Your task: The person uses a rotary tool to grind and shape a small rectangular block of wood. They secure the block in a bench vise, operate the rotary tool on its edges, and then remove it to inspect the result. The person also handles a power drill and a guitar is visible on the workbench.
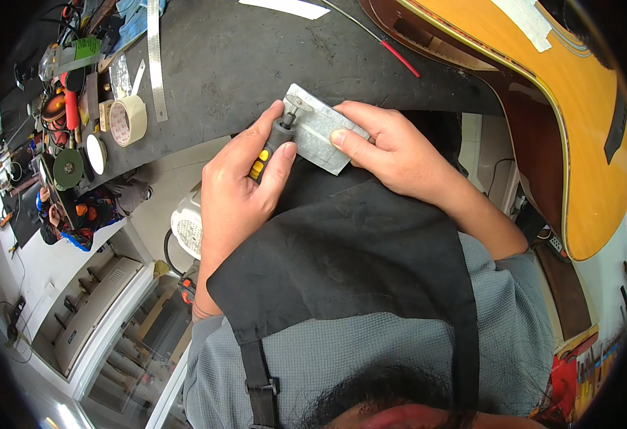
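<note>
My left hand [238, 175] is wrapped round a small rotary tool [282, 134], dark-bodied with yellow buttons. At the tool's tip a thin round disc [300, 104] lies over the upper left part of a grey, metallic-looking rectangular block [322, 149]; I cannot tell whether they touch. My right hand [397, 150] grips that block by its right end, thumb on top and fingers behind it. The block is tilted at the bench's near edge, above my black apron [342, 243].
An acoustic guitar body [592, 93] takes up the right side. On the dark workbench [213, 64] are a steel ruler [156, 64], a tape roll [129, 121], a red-handled rod [400, 59] and a white strip [285, 8]. Tools crowd the left, near a green disc [68, 169].
</note>
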`<action>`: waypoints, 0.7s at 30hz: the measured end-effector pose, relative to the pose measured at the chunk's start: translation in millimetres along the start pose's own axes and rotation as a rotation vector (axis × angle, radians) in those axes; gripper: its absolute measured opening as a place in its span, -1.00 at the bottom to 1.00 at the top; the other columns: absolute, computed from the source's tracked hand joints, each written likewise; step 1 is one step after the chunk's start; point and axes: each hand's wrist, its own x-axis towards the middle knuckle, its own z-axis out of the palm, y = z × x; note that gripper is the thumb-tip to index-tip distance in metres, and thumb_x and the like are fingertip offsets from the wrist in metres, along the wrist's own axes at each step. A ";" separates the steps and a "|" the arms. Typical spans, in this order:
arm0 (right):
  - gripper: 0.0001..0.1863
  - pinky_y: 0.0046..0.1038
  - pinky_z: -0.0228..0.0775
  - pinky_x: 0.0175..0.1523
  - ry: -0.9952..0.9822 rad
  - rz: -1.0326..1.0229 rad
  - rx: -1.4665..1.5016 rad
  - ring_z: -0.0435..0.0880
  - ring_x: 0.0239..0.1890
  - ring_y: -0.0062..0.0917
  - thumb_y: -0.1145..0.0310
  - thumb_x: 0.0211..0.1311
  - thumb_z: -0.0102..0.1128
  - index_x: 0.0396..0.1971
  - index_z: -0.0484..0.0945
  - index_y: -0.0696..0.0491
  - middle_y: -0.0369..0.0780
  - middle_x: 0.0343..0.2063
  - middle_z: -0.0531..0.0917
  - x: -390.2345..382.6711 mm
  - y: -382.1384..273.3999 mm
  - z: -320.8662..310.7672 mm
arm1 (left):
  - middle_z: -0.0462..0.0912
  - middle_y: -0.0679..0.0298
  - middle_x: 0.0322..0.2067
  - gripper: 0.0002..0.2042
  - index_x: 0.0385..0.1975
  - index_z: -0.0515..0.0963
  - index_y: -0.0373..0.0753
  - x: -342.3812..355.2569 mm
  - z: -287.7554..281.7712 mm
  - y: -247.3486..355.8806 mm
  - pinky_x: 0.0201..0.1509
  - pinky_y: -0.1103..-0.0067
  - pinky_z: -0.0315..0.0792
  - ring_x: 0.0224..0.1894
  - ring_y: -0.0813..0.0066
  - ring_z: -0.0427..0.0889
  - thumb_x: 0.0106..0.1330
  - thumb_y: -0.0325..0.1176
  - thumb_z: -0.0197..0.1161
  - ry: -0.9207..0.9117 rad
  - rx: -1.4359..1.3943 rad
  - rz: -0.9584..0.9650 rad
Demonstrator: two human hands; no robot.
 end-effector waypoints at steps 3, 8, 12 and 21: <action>-0.68 -0.37 0.64 0.06 0.008 -0.018 -0.002 0.77 -0.12 -0.58 0.33 0.71 0.19 0.17 0.66 0.26 -0.11 -0.19 0.84 0.9 3.6 0.9 | 0.88 -0.04 -0.07 -0.53 0.35 0.72 -0.24 -0.4 0.0 1.6 0.11 0.40 0.66 -0.10 0.13 0.88 0.46 -0.35 0.51 -0.002 -0.010 -0.017; -0.68 -0.37 0.64 0.07 0.005 -0.027 0.009 0.78 -0.10 -0.58 0.33 0.71 0.18 0.18 0.66 0.26 -0.12 -0.17 0.84 0.2 0.8 0.3 | 0.88 -0.04 -0.06 -0.53 0.36 0.72 -0.24 -0.4 0.2 1.7 0.11 0.40 0.66 -0.10 0.11 0.88 0.46 -0.35 0.51 0.002 -0.011 -0.016; -0.68 -0.37 0.64 0.08 -0.001 -0.014 0.002 0.78 -0.09 -0.57 0.33 0.71 0.18 0.18 0.66 0.27 -0.13 -0.16 0.84 0.4 -0.5 -0.2 | 0.88 -0.05 -0.05 -0.52 0.36 0.72 -0.24 0.2 1.3 -0.7 0.13 0.39 0.66 -0.08 0.10 0.89 0.46 -0.34 0.51 0.003 -0.013 -0.004; -0.67 -0.37 0.64 0.10 0.008 -0.032 -0.012 0.78 -0.09 -0.56 0.32 0.71 0.19 0.19 0.65 0.27 -0.11 -0.14 0.85 0.1 -0.4 -0.1 | 0.88 -0.04 -0.03 -0.52 0.37 0.71 -0.25 -2.0 -1.0 1.4 0.15 0.40 0.66 -0.07 0.16 0.88 0.46 -0.34 0.52 -0.005 -0.015 -0.003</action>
